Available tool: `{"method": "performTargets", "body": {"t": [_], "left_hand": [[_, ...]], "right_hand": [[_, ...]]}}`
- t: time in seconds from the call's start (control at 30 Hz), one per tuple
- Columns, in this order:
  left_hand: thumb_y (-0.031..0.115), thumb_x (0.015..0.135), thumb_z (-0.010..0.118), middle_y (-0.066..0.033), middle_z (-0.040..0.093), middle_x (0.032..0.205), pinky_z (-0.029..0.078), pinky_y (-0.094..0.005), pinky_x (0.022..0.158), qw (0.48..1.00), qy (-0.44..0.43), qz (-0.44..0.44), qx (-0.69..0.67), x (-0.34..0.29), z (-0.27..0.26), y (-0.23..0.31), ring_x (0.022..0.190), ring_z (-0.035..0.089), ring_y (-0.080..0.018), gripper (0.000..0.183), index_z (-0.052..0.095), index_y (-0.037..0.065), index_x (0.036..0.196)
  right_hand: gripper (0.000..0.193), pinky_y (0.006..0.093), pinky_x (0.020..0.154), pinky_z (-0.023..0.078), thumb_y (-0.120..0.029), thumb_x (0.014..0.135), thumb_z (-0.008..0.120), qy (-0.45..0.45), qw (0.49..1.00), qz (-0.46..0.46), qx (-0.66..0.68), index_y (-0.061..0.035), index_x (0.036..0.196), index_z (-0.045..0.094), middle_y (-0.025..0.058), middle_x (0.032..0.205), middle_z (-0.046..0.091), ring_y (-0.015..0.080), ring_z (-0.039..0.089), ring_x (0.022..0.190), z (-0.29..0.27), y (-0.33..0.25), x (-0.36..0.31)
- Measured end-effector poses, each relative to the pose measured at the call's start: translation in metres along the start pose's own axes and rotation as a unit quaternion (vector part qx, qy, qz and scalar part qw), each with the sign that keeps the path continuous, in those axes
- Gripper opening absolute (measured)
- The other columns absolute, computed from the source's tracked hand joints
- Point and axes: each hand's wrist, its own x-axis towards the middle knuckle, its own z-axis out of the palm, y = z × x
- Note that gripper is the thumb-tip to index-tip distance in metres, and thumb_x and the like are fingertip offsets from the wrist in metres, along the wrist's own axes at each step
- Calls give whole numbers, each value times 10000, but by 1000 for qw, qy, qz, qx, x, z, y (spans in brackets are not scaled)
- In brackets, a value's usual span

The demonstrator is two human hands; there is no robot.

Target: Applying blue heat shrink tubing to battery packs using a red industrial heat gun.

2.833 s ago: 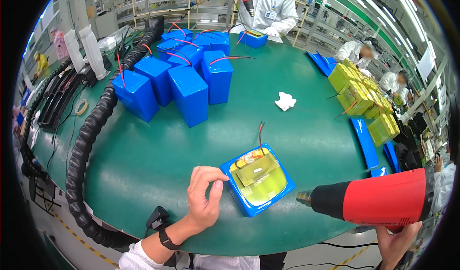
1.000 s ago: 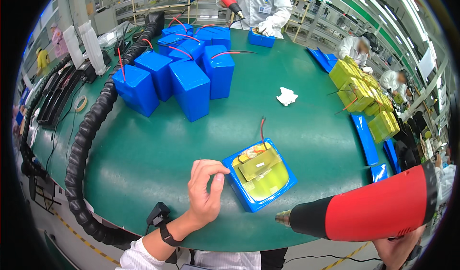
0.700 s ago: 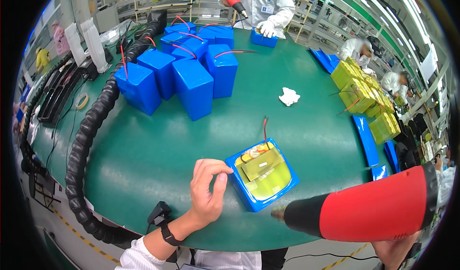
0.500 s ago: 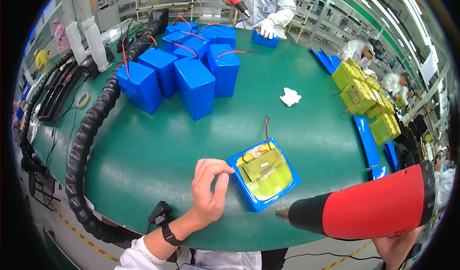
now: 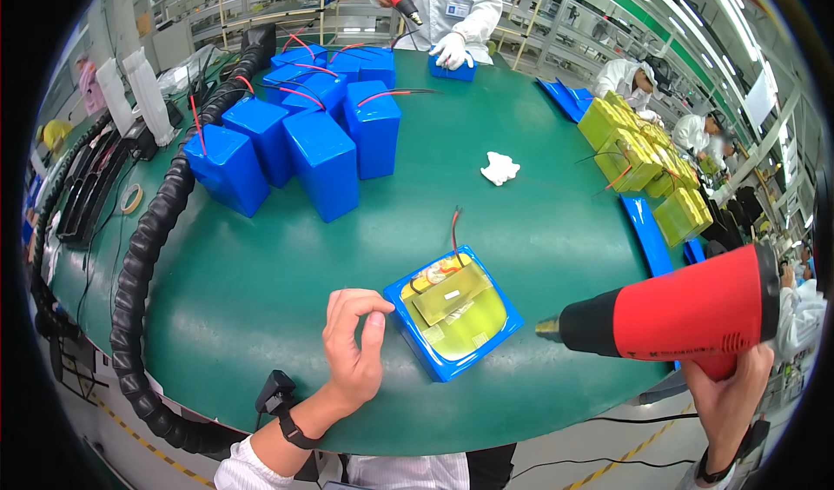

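A blue-sleeved battery pack lies flat on the green table, its yellow top showing and red and black wires rising from its far end. My left hand rests beside the pack's left edge, thumb and forefinger touching, holding nothing. My right hand grips the handle of a red heat gun. The gun's metal nozzle points left at the pack's right side, a short gap away.
Several upright blue-wrapped packs stand at the back left. A thick black corrugated hose follows the left table edge. A white rag lies mid-table. Yellow packs and blue sleeves sit right. A white-coated person works opposite with another heat gun.
The heat gun has risen and swung from the pack's near corner to its right side. My left hand stays beside the pack. The view shifted slightly.
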Motion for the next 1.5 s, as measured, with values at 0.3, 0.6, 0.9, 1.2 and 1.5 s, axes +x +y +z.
{"method": "performTargets", "body": {"t": [0.3,0.6,0.9,1.2,1.5], "left_hand": [[37,958,523,-123,621,947,436,-355,834,1000,-4,-10,-2,-1,4,-3,900,539,-243,104,618,-3,967],[41,928,561,-130,644,958,443,-388,859,1000,-6,-1,13,-1,0,-1,906,559,-283,94,637,3,969],[104,905,642,-133,664,1208,452,-460,1045,942,-259,161,137,19,15,26,1205,577,-336,252,693,29,1141],[243,922,649,-196,597,1195,380,-466,1139,886,-335,266,180,-5,124,12,1273,502,-354,308,685,-36,1048],[245,889,639,-120,608,864,454,-428,948,870,-303,321,218,12,113,23,943,582,-302,223,652,44,792]], "right_hand": [[414,408,796,442,-116,643,854,-32,998,-8,50,-26,1008,680,140,905,681,351,607,816,3,-6,7],[435,427,807,456,-114,668,842,-11,997,-20,72,-1,1047,661,140,858,654,333,619,822,5,7,13],[318,247,419,463,-370,1017,619,-98,726,321,600,-60,955,596,35,685,598,121,540,467,89,113,-5],[638,250,426,379,-711,926,552,-193,367,381,826,-77,953,618,9,623,506,126,467,477,239,164,-56],[624,267,444,374,-691,925,576,-137,382,461,789,-70,968,613,9,657,533,124,467,503,249,104,-26]]}}
